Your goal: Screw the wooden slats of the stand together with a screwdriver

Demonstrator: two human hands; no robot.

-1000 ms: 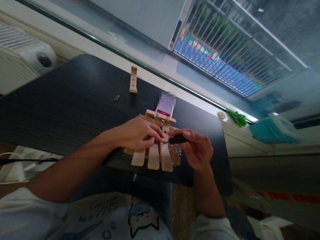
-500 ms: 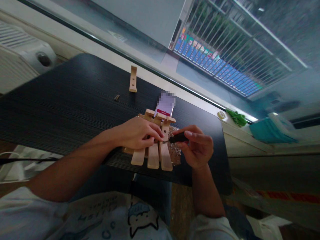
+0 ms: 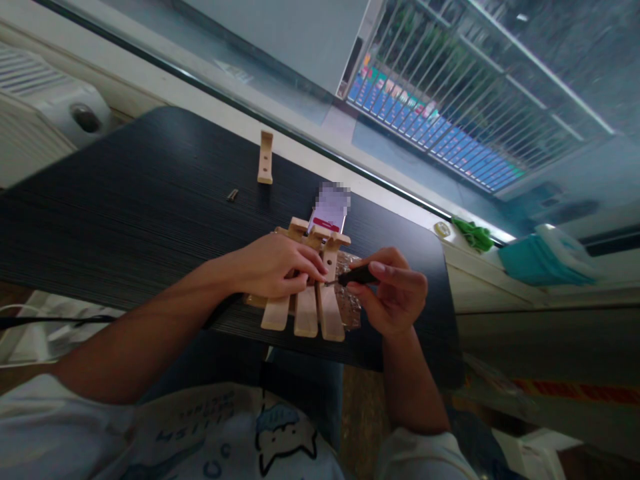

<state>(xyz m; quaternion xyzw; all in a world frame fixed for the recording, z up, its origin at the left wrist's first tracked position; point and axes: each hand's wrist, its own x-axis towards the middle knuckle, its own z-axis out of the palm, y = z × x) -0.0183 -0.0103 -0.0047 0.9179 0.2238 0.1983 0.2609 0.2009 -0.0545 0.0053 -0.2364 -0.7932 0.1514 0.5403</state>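
A small wooden slat assembly (image 3: 306, 313) lies near the front edge of the dark table (image 3: 125, 200). My left hand (image 3: 273, 267) rests on it, fingers curled and pressing the slats down. My right hand (image 3: 393, 293) pinches a small black-handled screwdriver (image 3: 356, 275), its tip pointing left at the side of the right-hand slat. A clear plastic bag (image 3: 350, 303) lies under the assembly's right side. A phone (image 3: 330, 212) stands propped just behind the assembly.
A loose wooden bracket (image 3: 265, 158) and a small dark screw-like part (image 3: 233, 195) lie farther back on the table. A window sill with a green item (image 3: 473, 235) and a teal cloth (image 3: 540, 261) runs to the right. A white radiator (image 3: 40, 113) stands at far left.
My right hand's fingers have curled tighter round the screwdriver handle and shifted slightly. My left hand and the wooden assembly stay put.
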